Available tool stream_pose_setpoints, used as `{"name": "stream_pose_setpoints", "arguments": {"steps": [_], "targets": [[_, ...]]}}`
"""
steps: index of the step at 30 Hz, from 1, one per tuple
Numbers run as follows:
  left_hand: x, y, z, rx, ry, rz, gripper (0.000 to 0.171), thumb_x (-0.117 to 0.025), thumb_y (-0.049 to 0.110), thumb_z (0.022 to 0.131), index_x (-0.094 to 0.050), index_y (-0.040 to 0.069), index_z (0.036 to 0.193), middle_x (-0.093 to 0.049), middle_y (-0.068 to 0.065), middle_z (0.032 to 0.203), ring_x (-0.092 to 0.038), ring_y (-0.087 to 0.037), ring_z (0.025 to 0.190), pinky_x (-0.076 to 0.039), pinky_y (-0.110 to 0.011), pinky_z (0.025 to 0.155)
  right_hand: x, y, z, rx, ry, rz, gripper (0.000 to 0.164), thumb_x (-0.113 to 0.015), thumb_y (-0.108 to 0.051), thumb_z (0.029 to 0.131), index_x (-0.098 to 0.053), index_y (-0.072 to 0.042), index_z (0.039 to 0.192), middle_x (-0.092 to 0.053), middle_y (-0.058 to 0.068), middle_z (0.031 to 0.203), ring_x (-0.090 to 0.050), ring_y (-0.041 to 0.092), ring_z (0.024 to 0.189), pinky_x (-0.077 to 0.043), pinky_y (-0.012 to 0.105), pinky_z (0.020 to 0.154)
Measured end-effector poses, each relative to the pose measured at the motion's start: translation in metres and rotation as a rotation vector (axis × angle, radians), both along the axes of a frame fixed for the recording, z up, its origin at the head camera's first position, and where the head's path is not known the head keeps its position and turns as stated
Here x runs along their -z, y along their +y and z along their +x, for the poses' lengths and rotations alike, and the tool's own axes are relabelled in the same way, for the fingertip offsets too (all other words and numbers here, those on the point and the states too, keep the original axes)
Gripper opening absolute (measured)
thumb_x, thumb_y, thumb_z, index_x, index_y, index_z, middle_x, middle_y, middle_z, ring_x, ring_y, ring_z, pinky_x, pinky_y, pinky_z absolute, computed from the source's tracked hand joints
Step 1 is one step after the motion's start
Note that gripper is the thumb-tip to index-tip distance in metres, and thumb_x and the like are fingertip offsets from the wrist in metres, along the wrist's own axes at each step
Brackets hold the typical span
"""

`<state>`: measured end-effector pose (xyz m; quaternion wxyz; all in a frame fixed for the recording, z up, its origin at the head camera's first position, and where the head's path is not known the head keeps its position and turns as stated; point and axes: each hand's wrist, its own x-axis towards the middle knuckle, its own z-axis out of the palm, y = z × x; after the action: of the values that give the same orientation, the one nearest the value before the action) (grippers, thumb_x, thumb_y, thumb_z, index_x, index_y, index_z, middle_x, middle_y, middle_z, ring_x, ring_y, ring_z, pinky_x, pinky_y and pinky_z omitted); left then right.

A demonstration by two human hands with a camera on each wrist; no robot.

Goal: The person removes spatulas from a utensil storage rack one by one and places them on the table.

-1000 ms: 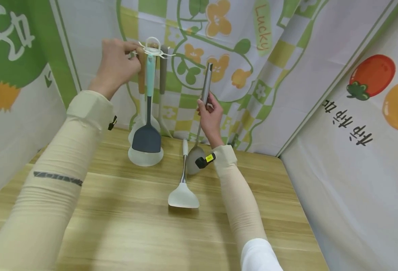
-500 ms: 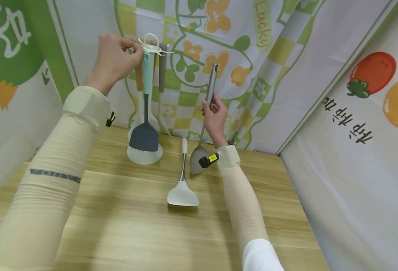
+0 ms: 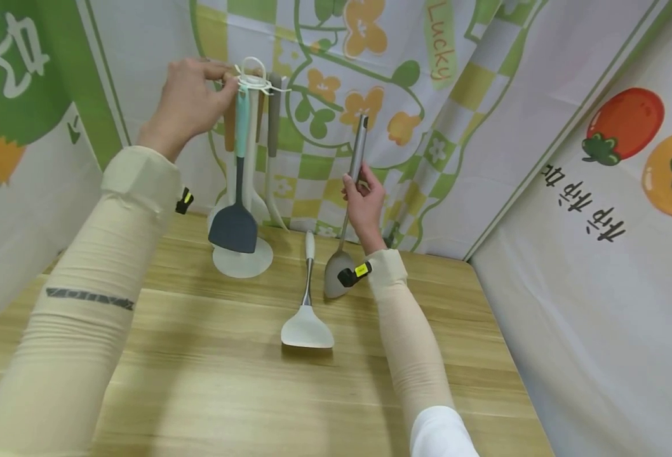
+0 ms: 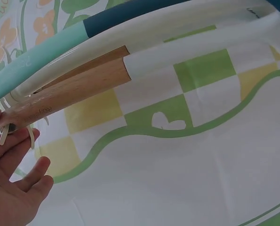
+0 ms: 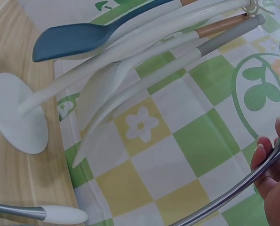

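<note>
A white utensil rack (image 3: pixel 251 81) stands on a round base (image 3: pixel 244 259) with several utensils hung from its hooks. My left hand (image 3: pixel 190 101) is at its top; in the left wrist view, thumb and finger pinch the end of a wooden-handled utensil (image 4: pixel 64 99) at its hook. Beside it hangs a dark spatula (image 3: pixel 234 227) with a mint handle. My right hand (image 3: pixel 366 200) holds a cooking spoon (image 3: pixel 359 149) upright by its steel handle. The spoon's grey head (image 3: pixel 336 271) is low near the table, partly hidden by the wrist camera; contact there cannot be told.
A white spatula (image 3: pixel 307 327) lies on the wooden table (image 3: pixel 227 381), left of the spoon, its handle towards the back. A grey-handled utensil (image 3: pixel 274 117) hangs on the rack's right side. A patterned cloth wall (image 3: pixel 324 203) closes off the back.
The dark spatula has swung left relative to the rack's base as the rack's top turned slightly. My right hand has shifted right and slightly down with the spoon. The white spatula stays put.
</note>
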<state>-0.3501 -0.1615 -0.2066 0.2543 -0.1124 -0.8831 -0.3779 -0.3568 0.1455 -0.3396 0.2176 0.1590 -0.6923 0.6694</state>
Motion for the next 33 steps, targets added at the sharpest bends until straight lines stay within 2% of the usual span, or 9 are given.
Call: {"name": "stream_pose_setpoints", "arguments": {"steps": [1, 4, 10, 13, 16, 21, 24, 30, 33], "targets": [[0.0, -0.001, 0.0, 0.014, -0.01, 0.005, 0.046, -0.042, 0.028, 0.101, -0.071, 0.001, 0.126, -0.055, -0.007, 0.149, -0.036, -0.025, 0.149, -0.02, -0.034, 0.128, 0.0, 0.0, 0.0, -0.001, 0.001, 0.003, 0.05, -0.061, -0.002, 0.1, -0.047, 0.002, 0.148, -0.06, 0.007, 0.104, -0.064, 0.021, 0.077, -0.059, 0.029, 0.068], [0.001, -0.003, 0.001, 0.036, -0.05, 0.019, 0.047, -0.042, 0.032, 0.105, -0.06, 0.007, 0.139, -0.049, -0.005, 0.155, -0.026, -0.022, 0.154, -0.015, -0.034, 0.129, 0.0, 0.001, 0.0, -0.008, 0.005, 0.006, 0.051, -0.061, -0.002, 0.1, -0.047, 0.002, 0.149, -0.06, 0.007, 0.104, -0.064, 0.023, 0.079, -0.06, 0.031, 0.069], [0.001, -0.005, 0.002, 0.051, -0.053, 0.032, 0.047, -0.046, 0.034, 0.107, -0.054, 0.006, 0.144, -0.046, -0.006, 0.157, -0.017, -0.019, 0.156, -0.012, -0.034, 0.13, 0.003, 0.002, 0.0, -0.009, 0.006, 0.009, 0.05, -0.061, -0.002, 0.1, -0.047, 0.002, 0.148, -0.06, 0.007, 0.104, -0.064, 0.04, 0.085, -0.061, 0.047, 0.076], [0.002, -0.004, 0.001, 0.02, -0.02, 0.057, 0.044, -0.05, 0.032, 0.106, -0.057, 0.006, 0.141, -0.048, -0.007, 0.156, -0.023, -0.019, 0.154, -0.015, -0.032, 0.129, 0.004, 0.003, 0.001, -0.009, 0.007, 0.008, 0.05, -0.061, -0.001, 0.1, -0.048, 0.002, 0.148, -0.061, 0.007, 0.104, -0.064, 0.039, 0.084, -0.059, 0.055, 0.079], [0.004, -0.001, -0.001, -0.025, 0.049, 0.111, 0.039, -0.057, 0.028, 0.103, -0.063, 0.007, 0.135, -0.055, -0.006, 0.15, -0.036, -0.015, 0.148, -0.024, -0.026, 0.125, 0.005, 0.004, 0.001, -0.008, 0.016, 0.009, 0.048, -0.061, -0.001, 0.1, -0.049, 0.003, 0.147, -0.061, 0.009, 0.103, -0.065, 0.031, 0.08, -0.059, 0.054, 0.078], [0.01, 0.005, -0.003, -0.032, 0.219, 0.277, 0.022, -0.065, 0.011, 0.097, -0.075, 0.003, 0.115, -0.071, -0.012, 0.126, -0.067, -0.006, 0.113, -0.054, -0.02, 0.101, 0.007, 0.007, 0.0, -0.014, 0.015, 0.006, 0.047, -0.062, -0.001, 0.1, -0.051, 0.003, 0.145, -0.061, 0.009, 0.103, -0.064, 0.033, 0.08, -0.06, 0.039, 0.072], [0.013, 0.006, -0.003, -0.021, 0.276, 0.318, 0.018, -0.067, 0.005, 0.095, -0.077, 0.001, 0.11, -0.074, -0.015, 0.118, -0.07, -0.002, 0.1, -0.058, -0.016, 0.09, 0.008, 0.009, 0.0, -0.016, 0.006, -0.003, 0.048, -0.062, -0.002, 0.1, -0.051, 0.003, 0.146, -0.061, 0.007, 0.103, -0.064, 0.039, 0.083, -0.06, 0.034, 0.07], [0.014, 0.006, -0.004, -0.005, 0.267, 0.311, 0.018, -0.067, 0.004, 0.096, -0.076, 0.0, 0.11, -0.074, -0.013, 0.119, -0.067, -0.004, 0.106, -0.057, -0.017, 0.093, 0.01, 0.012, 0.001, 0.007, -0.008, -0.009, 0.049, -0.062, 0.0, 0.099, -0.05, 0.003, 0.146, -0.061, 0.005, 0.102, -0.066, 0.028, 0.077, -0.06, 0.051, 0.074], [0.014, 0.007, -0.004, 0.0, 0.277, 0.3, 0.018, -0.066, 0.004, 0.096, -0.076, -0.001, 0.11, -0.074, -0.014, 0.119, -0.067, -0.004, 0.107, -0.057, -0.017, 0.093, 0.01, 0.012, 0.003, 0.007, -0.015, -0.003, 0.049, -0.063, -0.001, 0.099, -0.05, 0.002, 0.146, -0.061, 0.004, 0.102, -0.067, 0.024, 0.076, -0.062, 0.045, 0.072]]}}
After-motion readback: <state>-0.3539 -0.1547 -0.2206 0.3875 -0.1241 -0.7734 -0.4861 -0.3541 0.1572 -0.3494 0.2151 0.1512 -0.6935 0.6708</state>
